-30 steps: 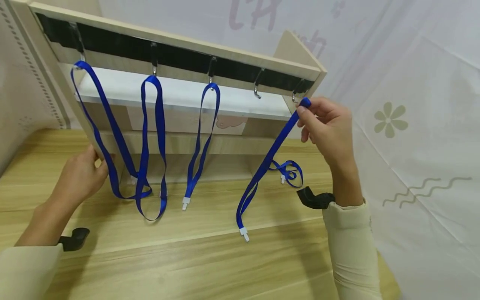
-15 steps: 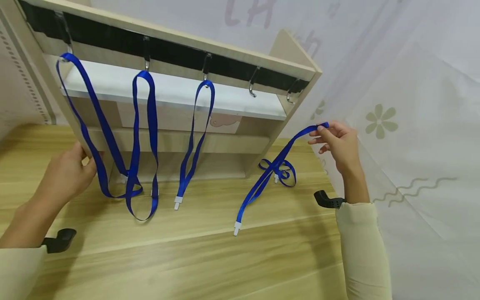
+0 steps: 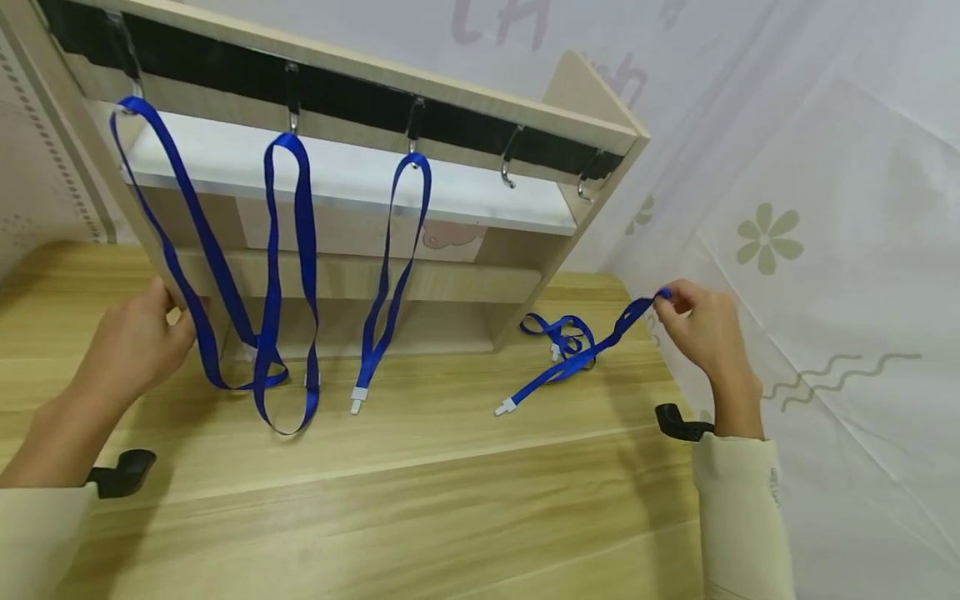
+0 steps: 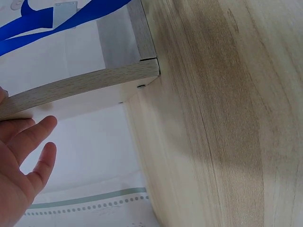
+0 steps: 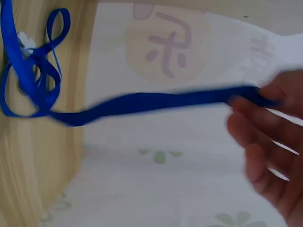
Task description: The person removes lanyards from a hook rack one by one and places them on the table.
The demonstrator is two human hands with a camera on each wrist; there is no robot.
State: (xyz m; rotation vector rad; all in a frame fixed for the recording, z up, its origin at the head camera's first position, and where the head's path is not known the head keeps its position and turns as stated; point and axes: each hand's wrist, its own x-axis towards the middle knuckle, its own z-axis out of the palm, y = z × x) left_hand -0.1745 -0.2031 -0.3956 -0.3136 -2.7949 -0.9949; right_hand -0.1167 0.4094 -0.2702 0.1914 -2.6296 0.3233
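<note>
"What's the right hand (image 3: 703,327) doing?"
"Its fingers are pinching a blue lanyard (image 5: 142,103), which is trailing over the table (image 3: 360,525)."
"And the left hand (image 3: 138,342)?"
"Its fingers are gripping the rack (image 3: 480,282)."

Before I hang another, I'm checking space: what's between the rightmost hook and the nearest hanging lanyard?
One bare hook, seen in the head view.

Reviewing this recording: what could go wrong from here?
Snagging: in view, the pinched blue ribbon lanyard in the right hand crosses a loosely coiled blue lanyard on the wood-grain table, so pulling might drag that one along.

Tangling: on the pale wooden rack, the leftmost hanging blue loop overlaps the second hanging blue loop low down, so moving one could disturb the other.

Slipping: fingertips pinch only the ribbon's end; it might drop.
</note>
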